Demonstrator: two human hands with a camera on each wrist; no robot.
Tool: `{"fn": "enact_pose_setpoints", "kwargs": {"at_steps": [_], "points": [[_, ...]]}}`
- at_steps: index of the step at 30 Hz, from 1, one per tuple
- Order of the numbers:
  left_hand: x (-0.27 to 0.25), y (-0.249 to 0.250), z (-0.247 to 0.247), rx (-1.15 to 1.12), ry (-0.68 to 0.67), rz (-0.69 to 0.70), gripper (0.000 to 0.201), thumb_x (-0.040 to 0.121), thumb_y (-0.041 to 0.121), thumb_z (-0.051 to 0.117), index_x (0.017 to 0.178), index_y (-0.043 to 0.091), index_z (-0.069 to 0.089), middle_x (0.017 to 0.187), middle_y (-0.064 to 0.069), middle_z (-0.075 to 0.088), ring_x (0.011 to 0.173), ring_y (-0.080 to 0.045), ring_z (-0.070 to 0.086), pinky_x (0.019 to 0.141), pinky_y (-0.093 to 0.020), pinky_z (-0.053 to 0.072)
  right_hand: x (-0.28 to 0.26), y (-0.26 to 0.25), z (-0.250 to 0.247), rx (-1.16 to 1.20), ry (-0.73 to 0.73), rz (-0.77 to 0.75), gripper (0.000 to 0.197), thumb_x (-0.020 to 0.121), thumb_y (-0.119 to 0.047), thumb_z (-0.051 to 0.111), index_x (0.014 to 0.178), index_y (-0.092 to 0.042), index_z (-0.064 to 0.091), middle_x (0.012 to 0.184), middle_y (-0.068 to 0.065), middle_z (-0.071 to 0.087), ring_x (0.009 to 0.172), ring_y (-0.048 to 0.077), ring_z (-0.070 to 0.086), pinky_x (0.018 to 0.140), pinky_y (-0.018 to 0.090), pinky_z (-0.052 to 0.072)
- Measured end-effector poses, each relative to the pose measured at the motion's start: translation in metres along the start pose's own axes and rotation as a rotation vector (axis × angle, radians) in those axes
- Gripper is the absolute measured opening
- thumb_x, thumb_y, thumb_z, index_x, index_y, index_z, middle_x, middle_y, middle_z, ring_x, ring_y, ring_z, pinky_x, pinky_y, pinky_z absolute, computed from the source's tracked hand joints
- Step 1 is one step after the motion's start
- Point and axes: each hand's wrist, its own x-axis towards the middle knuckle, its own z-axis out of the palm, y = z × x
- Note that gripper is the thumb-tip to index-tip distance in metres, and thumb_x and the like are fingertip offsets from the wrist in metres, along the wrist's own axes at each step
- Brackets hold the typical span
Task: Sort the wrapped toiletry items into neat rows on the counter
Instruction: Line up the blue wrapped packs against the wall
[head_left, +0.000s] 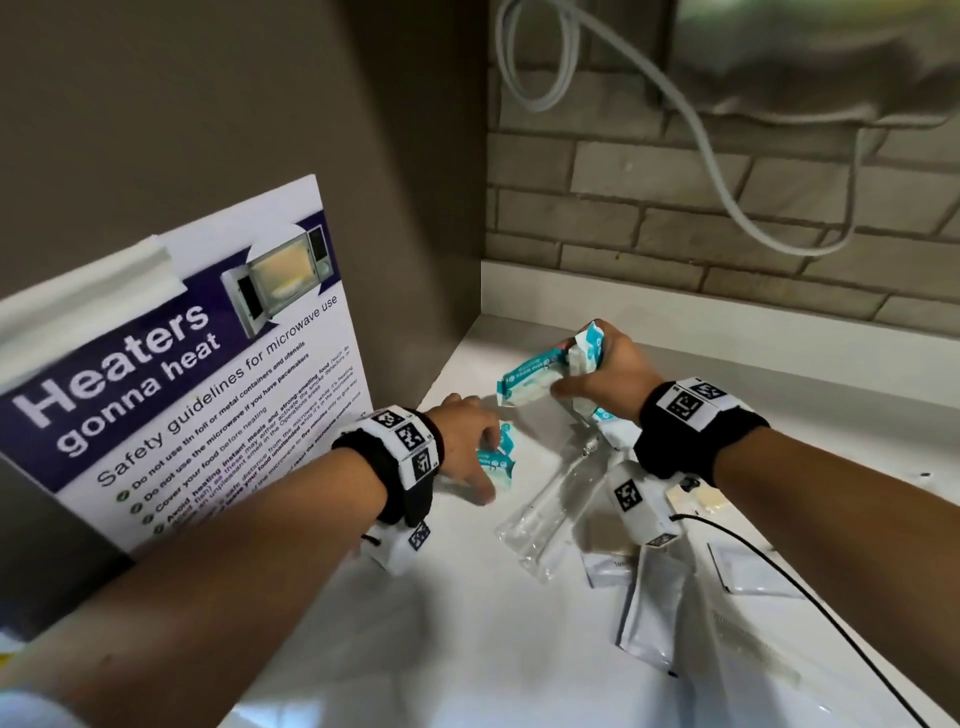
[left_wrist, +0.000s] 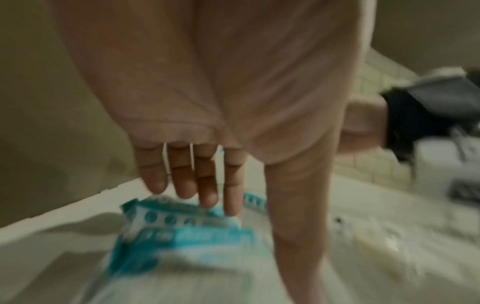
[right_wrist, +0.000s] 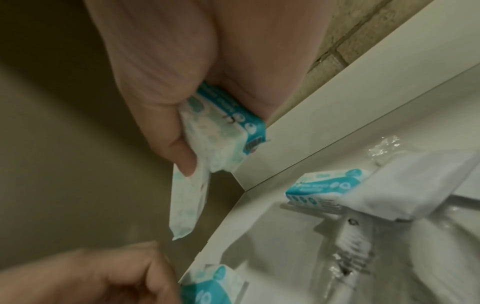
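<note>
Teal-and-white wipe packets are being gripped in the curled right hand above the white counter, apparently gathered for one row, while the left hand is reaching with relaxed fingers toward another packet (clear toothbrush sleeves are waiting nearby).

A microwave-safety poster leans at the frame's left, a grey cable loops over the brick-tiled wall at upper right.
</note>
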Motion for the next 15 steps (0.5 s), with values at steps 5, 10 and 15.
{"fn": "enact_pose_setpoints", "kwargs": {"at_steps": [5, 10, 15], "points": [[0.010, 0.007, -0.031, -0.322, 0.152, -0.021, 0.094, 0.058, 0.053, 0.086, 0.133, 0.020, 0.039, 0.137, -0.001, 0.045, 0.123, -0.018, 0.048, 0.103, -0.039, 0.044, -0.008, 0.002, -0.006, 0.027, -0.056, -0.015, 0.045, 0.067, 0.010, 0.080, 0.101, -0.003, 0.054, 0.080, 0.000, 0.064, 0.067, 0.011, 0.062, 0.062, 0.017, 0.054], [0.027, 0.029, -0.038, -0.509, 0.123, 0.097, 0.102, 0.066, 0.030, 0.087, 0.144, 0.026, 0.021, 0.121, 0.003, 0.056, 0.110, -0.017, 0.058, 0.093, -0.030, 0.049, -0.007, 0.003, 0.001, 0.011, -0.139, 0.002, 0.052, 0.063, 0.000, 0.085, 0.105, 0.001, 0.056, 0.082, 0.005, 0.068, 0.071, 0.019, 0.064, 0.078, 0.043, 0.056], [0.037, 0.026, -0.037, -0.448, 0.261, 0.069, 0.100, 0.073, 0.039, 0.079, 0.147, 0.042, 0.012, 0.117, -0.005, 0.055, 0.103, -0.023, 0.061, 0.089, -0.031, 0.050, -0.004, 0.004, -0.005, -0.034, -0.119, 0.004, 0.058, 0.079, -0.029, 0.078, 0.113, -0.009, 0.035, 0.078, -0.003, 0.055, 0.064, 0.009, 0.054, 0.052, 0.020, 0.047]]}}
